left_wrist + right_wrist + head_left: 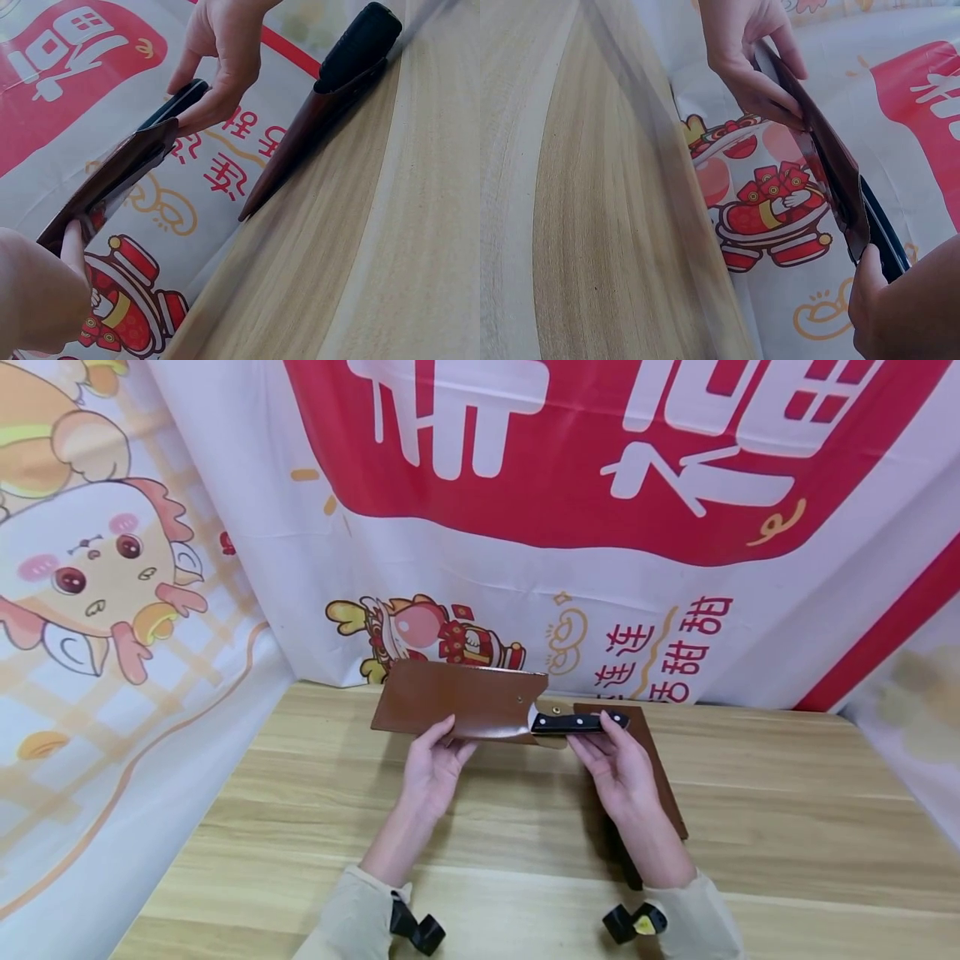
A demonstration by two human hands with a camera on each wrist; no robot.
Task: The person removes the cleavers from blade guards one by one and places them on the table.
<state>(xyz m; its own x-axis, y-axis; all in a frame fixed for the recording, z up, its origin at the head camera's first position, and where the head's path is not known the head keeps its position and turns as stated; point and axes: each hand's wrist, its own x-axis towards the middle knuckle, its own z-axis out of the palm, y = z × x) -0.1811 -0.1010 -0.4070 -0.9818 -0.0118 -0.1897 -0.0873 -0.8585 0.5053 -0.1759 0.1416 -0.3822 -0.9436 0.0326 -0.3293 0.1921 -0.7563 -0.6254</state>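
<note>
A cleaver with a black riveted handle (573,723) is held above the table, its blade inside a brown leather-like sheath (461,697). My left hand (433,768) grips the sheath's lower edge, thumb on the near face and fingers behind. The handle's end is pinched by my right hand (618,768), thumb on top. In the left wrist view, the right hand (225,60) is at the handle (180,101). The right wrist view has the left hand (754,56) around the sheath (829,157), seen edge-on.
A second brown sheath (656,760) rests on the wooden table (300,827) beside and partly behind my right forearm; a dark handle (360,45) sticks out of it. A printed white and red cloth (480,552) hangs behind the table's far edge, with another cartoon cloth (97,568) at left.
</note>
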